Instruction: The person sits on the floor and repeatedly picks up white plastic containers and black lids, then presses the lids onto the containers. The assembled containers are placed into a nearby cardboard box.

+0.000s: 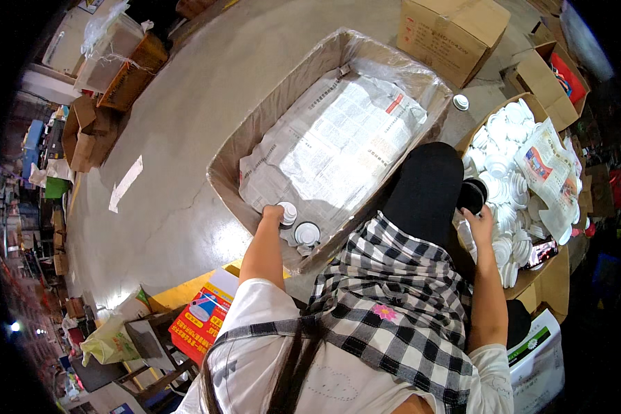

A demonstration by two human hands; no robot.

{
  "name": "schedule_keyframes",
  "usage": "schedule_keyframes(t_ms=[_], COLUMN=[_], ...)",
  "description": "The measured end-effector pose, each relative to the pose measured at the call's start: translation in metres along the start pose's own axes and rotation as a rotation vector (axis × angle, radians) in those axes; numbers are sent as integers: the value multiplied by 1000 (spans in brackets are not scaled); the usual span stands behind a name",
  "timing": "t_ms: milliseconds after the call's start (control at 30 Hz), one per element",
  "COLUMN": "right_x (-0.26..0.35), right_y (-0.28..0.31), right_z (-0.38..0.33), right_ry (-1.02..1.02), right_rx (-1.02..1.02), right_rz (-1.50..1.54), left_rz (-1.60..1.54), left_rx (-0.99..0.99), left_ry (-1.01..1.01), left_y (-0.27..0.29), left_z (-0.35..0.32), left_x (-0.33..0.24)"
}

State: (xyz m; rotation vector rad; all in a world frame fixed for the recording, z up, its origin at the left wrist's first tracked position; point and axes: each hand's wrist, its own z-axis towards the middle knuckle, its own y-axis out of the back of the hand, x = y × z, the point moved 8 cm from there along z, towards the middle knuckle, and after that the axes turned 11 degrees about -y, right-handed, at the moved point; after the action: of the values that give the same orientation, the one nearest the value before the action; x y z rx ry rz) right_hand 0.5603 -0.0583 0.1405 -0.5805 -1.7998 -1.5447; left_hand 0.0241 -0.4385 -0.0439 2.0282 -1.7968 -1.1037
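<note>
Two small white lids, light, rigid and smooth, are set down by the left hand at 9 o'clock, fingers closed on one's rim, while the right hand is wrapped around a dark cup.

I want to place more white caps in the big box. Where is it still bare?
The newspaper lining lies bare beyond the two white caps by the left hand. The right-hand carton, where the right hand reaches, is crowded.

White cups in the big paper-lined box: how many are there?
2. One cup is at the box's near corner under the left hand; the other cup lies just right of it. More may be hidden under the newspaper.
</note>
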Motion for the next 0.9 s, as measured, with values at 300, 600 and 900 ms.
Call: schedule_keyframes(t_ms=[300,600,900], right_x=[-64,-79,-10], right_y=[52,29,59], right_z=[-52,-65,-79], right_ry=[-625,-785,-477], right_rx=[11,233,100], right_rz=[463,753,798], left_rz=[792,642,-556], left_rx=[-239,-232,361], left_ry=[-226,-515,-1406], left_y=[20,22,-63], left_z=[-38,-66,-356], left_x=[-47,-120,-378])
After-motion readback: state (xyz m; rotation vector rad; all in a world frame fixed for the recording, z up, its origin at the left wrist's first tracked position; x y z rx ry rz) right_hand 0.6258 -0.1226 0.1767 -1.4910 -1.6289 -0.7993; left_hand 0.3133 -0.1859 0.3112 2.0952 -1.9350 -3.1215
